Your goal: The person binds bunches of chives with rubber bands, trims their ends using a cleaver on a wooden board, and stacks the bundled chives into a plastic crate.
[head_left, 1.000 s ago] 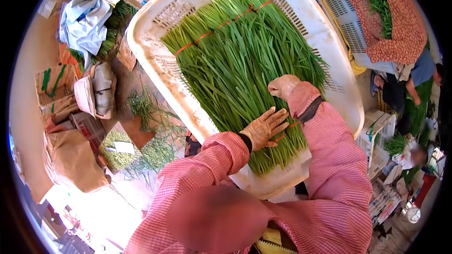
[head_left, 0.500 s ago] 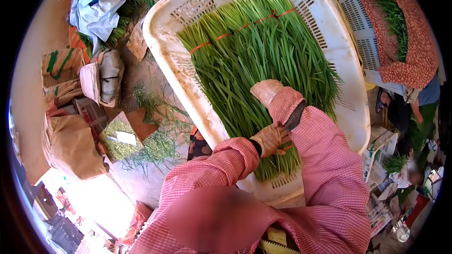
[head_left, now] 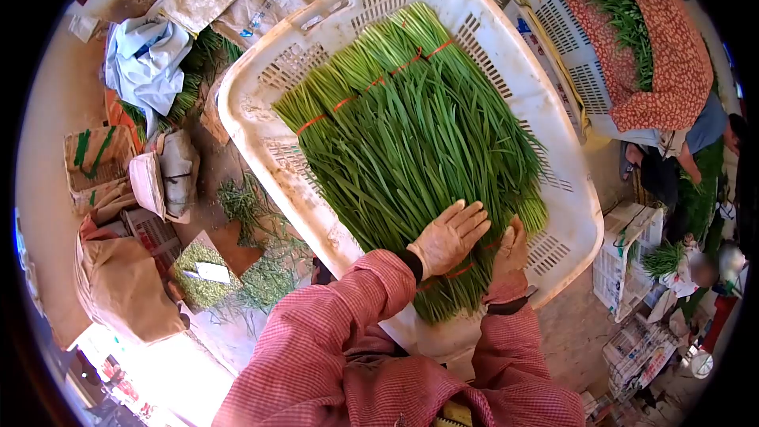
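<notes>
Bundles of long green leafy stalks (head_left: 411,134), tied with red bands, lie side by side in a large white plastic basket (head_left: 261,154). My left hand (head_left: 451,241), in a thin glove, lies flat on the leaves at the near end, fingers spread and nothing gripped. Just to its right, my right hand (head_left: 510,257) stands on edge against the side of a near bundle, fingers pointing up and away. Whether its fingers hold any stalks is hard to see. Red bands show beside and below both hands.
A crate with a red patterned cloth (head_left: 672,71) and greens stands at the upper right, a person (head_left: 700,142) beside it. White crates (head_left: 628,257) are at the right. Left are a cardboard box (head_left: 103,158), a brown bag (head_left: 122,277) and a pale blue cloth (head_left: 146,63).
My right hand has moved from the middle of the leaves down to the near right side. My left hand has shifted slightly and spread over the leaves. The whole view has shifted.
</notes>
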The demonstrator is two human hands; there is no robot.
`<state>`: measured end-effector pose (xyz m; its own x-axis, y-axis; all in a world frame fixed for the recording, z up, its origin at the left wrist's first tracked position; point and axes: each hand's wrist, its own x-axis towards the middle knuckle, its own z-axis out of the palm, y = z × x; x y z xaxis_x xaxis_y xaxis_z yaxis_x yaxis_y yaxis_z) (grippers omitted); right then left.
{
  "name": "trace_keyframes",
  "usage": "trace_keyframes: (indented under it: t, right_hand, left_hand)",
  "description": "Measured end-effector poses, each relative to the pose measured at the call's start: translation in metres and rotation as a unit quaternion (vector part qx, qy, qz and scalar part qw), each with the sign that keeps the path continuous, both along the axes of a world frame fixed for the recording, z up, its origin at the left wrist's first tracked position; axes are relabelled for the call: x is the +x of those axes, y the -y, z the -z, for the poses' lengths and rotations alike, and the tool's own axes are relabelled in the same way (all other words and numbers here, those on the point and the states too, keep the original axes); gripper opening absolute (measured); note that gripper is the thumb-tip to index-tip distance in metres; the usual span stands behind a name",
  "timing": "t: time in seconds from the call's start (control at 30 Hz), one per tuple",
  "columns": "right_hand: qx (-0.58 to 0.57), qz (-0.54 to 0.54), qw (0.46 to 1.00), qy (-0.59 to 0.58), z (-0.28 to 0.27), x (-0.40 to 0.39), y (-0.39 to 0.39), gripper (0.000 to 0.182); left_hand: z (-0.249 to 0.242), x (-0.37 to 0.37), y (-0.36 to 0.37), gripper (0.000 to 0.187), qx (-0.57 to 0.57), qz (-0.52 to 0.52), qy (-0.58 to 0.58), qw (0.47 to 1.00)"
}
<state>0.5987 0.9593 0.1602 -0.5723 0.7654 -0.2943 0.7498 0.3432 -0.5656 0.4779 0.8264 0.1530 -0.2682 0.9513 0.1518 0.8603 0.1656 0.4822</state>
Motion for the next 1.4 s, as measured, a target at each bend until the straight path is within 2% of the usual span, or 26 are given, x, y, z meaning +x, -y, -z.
trace_keyframes:
  t: [0.03,0.1,0.13,0.2,0.27,0.3,0.33,0.4,0.47,0.5,0.53,0.57,0.63,0.67,0.7,0.73,0.77,0.8,0.83,0.9,1.03,1.13,1.2,1.33,1.37,1.4]
  right_hand:
    - [-0.003,0.001,1.000,-0.002,0.001,0.001,0.000,0.041]
    - [-0.116,0.031,0.987,0.108,0.000,0.001,0.005,0.041]
    - [-0.118,0.037,0.987,0.105,0.003,0.001,0.006,0.041]
    - [-0.034,-0.035,0.983,0.179,0.011,0.000,0.005,0.042]
    - [-0.042,-0.032,0.983,0.176,0.019,0.004,0.003,0.043]
    - [-0.051,-0.035,0.982,0.177,0.024,0.006,0.003,0.044]
    - [-0.052,-0.035,0.983,0.174,0.029,0.010,0.003,0.044]
    - [0.046,-0.084,0.990,0.107,0.035,0.015,0.004,0.042]
    - [0.000,-0.069,0.992,0.106,0.033,0.014,0.002,0.044]
    - [-0.044,-0.053,0.992,0.103,0.030,0.015,0.002,0.046]
    - [-0.048,-0.053,0.991,0.109,0.031,0.015,0.001,0.046]
    - [-0.040,-0.059,0.990,0.120,0.031,0.013,0.000,0.046]
    - [-0.037,-0.062,0.990,0.124,0.032,0.012,0.004,0.046]
    - [-0.037,-0.058,0.988,0.142,0.034,0.013,0.003,0.046]
    - [-0.035,-0.057,0.985,0.157,0.038,0.012,-0.002,0.045]
    - [-0.032,-0.058,0.983,0.169,0.043,0.010,-0.007,0.045]
    - [0.017,-0.069,0.972,0.222,0.056,0.013,-0.013,0.044]
    - [-0.029,-0.013,0.974,0.223,0.042,0.004,-0.012,0.045]
    - [-0.078,0.039,0.970,0.225,0.028,-0.002,-0.010,0.045]
    - [-0.006,0.012,0.982,0.191,0.057,0.014,-0.007,0.047]
    - [-0.031,-0.013,0.979,0.199,0.024,-0.001,0.004,0.058]
    - [-0.015,0.009,0.980,0.200,0.053,0.005,0.002,0.061]
    - [-0.030,0.031,0.978,0.202,0.053,-0.003,0.004,0.060]
    - [-0.043,0.046,0.967,0.245,0.055,0.001,-0.015,0.057]
    - [0.008,0.031,0.988,0.149,0.058,0.009,-0.023,0.056]
    - [0.055,0.015,0.997,0.051,0.062,0.012,-0.025,0.056]
  left_hand:
    - [-0.007,-0.017,-0.011,0.041,0.104,-0.092,0.026,0.990]
    - [-0.035,-0.081,-0.023,0.019,0.152,-0.280,0.058,0.946]
    - [-0.025,-0.112,-0.026,0.013,0.185,-0.380,0.036,0.906]
    - [-0.009,-0.168,-0.020,0.020,0.130,-0.457,0.070,0.877]
    - [-0.011,-0.199,-0.025,0.029,0.004,-0.466,0.286,0.837]
    - [-0.009,-0.208,-0.029,0.035,-0.108,-0.415,0.232,0.873]
    - [-0.007,-0.208,-0.034,0.032,-0.162,-0.396,0.238,0.872]
    - [0.016,-0.214,-0.036,0.026,-0.164,-0.402,0.168,0.885]
    - [0.039,-0.223,-0.021,0.023,-0.058,-0.591,0.209,0.777]
    - [0.061,-0.238,-0.002,0.022,0.028,-0.671,0.277,0.687]
    - [0.030,-0.235,0.009,0.020,0.000,-0.693,0.253,0.675]
    - [0.031,-0.222,0.009,0.020,-0.005,-0.694,0.252,0.675]
    - [0.033,-0.194,-0.012,0.014,0.096,-0.426,0.193,0.879]
    - [-0.006,-0.167,-0.034,0.015,-0.098,-0.285,0.022,0.953]
    - [-0.044,-0.139,-0.056,0.017,-0.198,-0.108,-0.168,0.960]
    - [-0.021,-0.115,-0.064,0.029,-0.067,-0.007,-0.144,0.987]
    - [-0.012,-0.097,-0.067,0.043,-0.162,0.069,-0.093,0.980]
    - [0.005,-0.083,-0.075,0.051,-0.196,0.104,-0.115,0.968]
    - [0.008,-0.082,-0.074,0.052,-0.271,0.112,-0.079,0.953]
    - [0.036,-0.079,-0.055,0.051,-0.220,0.055,-0.068,0.972]
    - [0.038,-0.077,-0.039,0.048,-0.208,0.032,-0.010,0.978]
    - [0.067,-0.074,-0.040,0.046,-0.181,0.031,-0.035,0.982]
    - [0.057,-0.078,-0.046,0.046,-0.210,0.047,0.012,0.977]
    - [0.020,-0.082,-0.057,0.047,-0.304,0.061,-0.008,0.951]
    - [0.022,-0.084,-0.064,0.049,-0.305,0.046,0.109,0.945]
    - [-0.006,-0.092,-0.044,0.050,-0.191,-0.016,0.314,0.930]
